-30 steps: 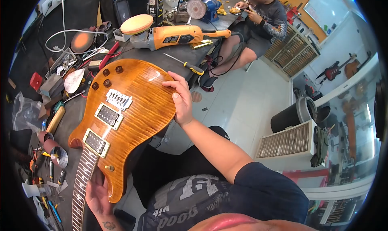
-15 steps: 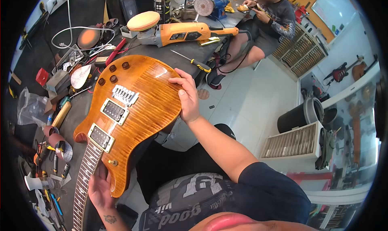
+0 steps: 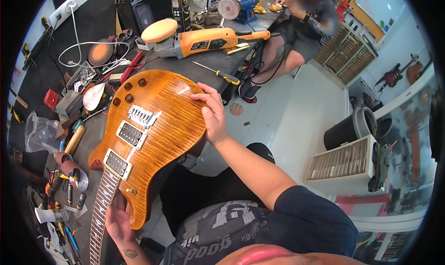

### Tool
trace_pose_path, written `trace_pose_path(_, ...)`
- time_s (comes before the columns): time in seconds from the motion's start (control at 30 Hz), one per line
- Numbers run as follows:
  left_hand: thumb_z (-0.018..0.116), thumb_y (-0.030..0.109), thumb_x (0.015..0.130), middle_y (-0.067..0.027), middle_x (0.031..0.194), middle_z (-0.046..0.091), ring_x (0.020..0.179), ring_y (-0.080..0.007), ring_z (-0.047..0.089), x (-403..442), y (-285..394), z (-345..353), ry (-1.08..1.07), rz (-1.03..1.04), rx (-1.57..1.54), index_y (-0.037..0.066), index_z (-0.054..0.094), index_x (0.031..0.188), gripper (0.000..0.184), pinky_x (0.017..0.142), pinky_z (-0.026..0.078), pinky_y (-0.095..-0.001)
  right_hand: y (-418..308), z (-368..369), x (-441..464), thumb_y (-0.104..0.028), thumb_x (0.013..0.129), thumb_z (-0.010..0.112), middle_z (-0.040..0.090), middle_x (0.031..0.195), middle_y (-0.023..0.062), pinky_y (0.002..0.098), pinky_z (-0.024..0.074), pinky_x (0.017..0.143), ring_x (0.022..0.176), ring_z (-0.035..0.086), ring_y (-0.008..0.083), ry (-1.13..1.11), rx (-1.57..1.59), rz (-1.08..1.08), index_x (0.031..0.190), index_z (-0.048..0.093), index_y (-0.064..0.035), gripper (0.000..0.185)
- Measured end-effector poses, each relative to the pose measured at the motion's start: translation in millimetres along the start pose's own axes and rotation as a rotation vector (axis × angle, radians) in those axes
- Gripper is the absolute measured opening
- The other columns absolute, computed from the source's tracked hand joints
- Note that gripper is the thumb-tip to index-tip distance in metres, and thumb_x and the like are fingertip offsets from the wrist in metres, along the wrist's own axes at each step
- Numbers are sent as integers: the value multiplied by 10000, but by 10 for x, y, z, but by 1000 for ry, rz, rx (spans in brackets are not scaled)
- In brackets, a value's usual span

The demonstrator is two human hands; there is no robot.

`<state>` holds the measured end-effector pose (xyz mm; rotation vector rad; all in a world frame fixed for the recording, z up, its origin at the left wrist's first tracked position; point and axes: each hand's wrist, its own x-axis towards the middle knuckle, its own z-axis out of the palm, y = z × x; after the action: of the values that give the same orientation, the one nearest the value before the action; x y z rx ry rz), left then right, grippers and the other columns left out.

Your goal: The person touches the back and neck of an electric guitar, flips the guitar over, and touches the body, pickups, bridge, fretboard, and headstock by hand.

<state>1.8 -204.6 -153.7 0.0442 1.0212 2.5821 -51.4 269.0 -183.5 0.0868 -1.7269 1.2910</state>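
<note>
A glossy amber electric guitar (image 3: 162, 112) faces up, its body over the bench edge and its neck pointing down the view. My right hand (image 3: 213, 114) grips the rounded lower end of the body, fingers curled over the rim and onto the top. Beside the neck joint and cutaway, my left hand (image 3: 119, 218) supports the guitar from underneath, its fingers partly hidden behind the neck. On the top are two pickups, a metal bridge (image 3: 142, 116), several dark knobs and a toggle switch (image 3: 131, 191).
On the dark bench (image 3: 185, 70) lie an orange polisher (image 3: 208, 40), a screwdriver (image 3: 218, 73), cables, sandpaper rolls and hand tools. A bench grinder (image 3: 241, 8) stands at the back. Another person (image 3: 308, 24) sits beyond it. A black bin (image 3: 350, 128) and drawer unit are at right.
The view has shifted slightly. Both hands keep their hold on the guitar, which has hardly moved. The other person's head and arms have shifted a little.
</note>
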Motion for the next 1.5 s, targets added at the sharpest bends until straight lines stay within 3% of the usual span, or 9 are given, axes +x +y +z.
trace_pose_path(0.5,672,202,1108,-203,1724,526,1647,-376,426,-8,10,165,-6,14,69,4,480,1663,620,1359,355,-602,-57,-72,54,-415,1083,529,593,1555,277,480,408,1236,1434,574,402,-74,-95,-18,1275,733,1,502)
trace_pose_path(0.73,615,190,1140,-255,1781,434,1692,-368,358,117,27,65,-91,-54,-12,-45,426,1702,637,1426,270,-518,-67,-67,57,-216,1016,641,610,1499,222,482,459,1169,1315,593,399,-47,-91,-49,1261,749,-60,310)
trace_pose_path(0.9,596,192,1153,-184,1702,572,1575,-324,541,-43,58,309,78,-123,-4,-30,462,1685,592,1347,404,-533,-72,-91,52,-196,994,643,596,1514,191,482,468,1175,1319,582,383,-69,-160,-23,1249,750,-62,308)
trace_pose_path(1.0,605,185,1148,-209,1577,658,1447,-328,651,-206,133,264,206,-83,221,-17,607,1436,352,1268,500,-547,-93,-112,85,-215,979,639,601,1502,184,493,469,1164,1311,583,391,-75,-104,-33,1241,747,-73,317)
trace_pose_path(1.1,604,125,1130,-225,1470,691,1363,-321,692,-305,-18,362,66,98,523,-30,602,1370,285,1223,542,-506,-104,-107,74,-226,959,630,613,1489,196,498,464,1144,1277,586,400,-60,-107,-41,1229,749,-75,331)
trace_pose_path(1.2,620,100,1093,-209,1389,701,1311,-286,702,-382,-127,681,168,155,766,-53,568,1417,362,1177,559,-451,-77,-74,51,-223,947,625,620,1483,203,497,460,1138,1257,590,400,-30,-91,-49,1207,752,-69,328)
trace_pose_path(1.33,772,-91,882,-185,1364,710,1284,-269,696,-397,-327,971,42,384,1458,-58,536,1473,638,1139,527,-365,-66,-100,116,-281,983,601,604,1497,223,507,440,1168,1293,581,408,-53,-106,-56,1232,737,-48,367)
trace_pose_path(1.37,794,-188,803,-188,1360,716,1277,-280,703,-405,-366,1161,147,287,1506,-51,534,1471,730,1141,519,-353,-64,-111,103,-308,1003,588,593,1508,234,509,429,1186,1316,575,412,-71,-111,-53,1248,730,-38,391)
trace_pose_path(1.5,824,-191,793,-222,1395,715,1298,-276,711,-404,-318,1062,114,275,1421,-79,528,1511,785,1161,528,-366,-101,-95,121,-265,988,600,620,1486,211,500,454,1164,1291,591,404,-34,-91,-34,1220,746,-51,347)
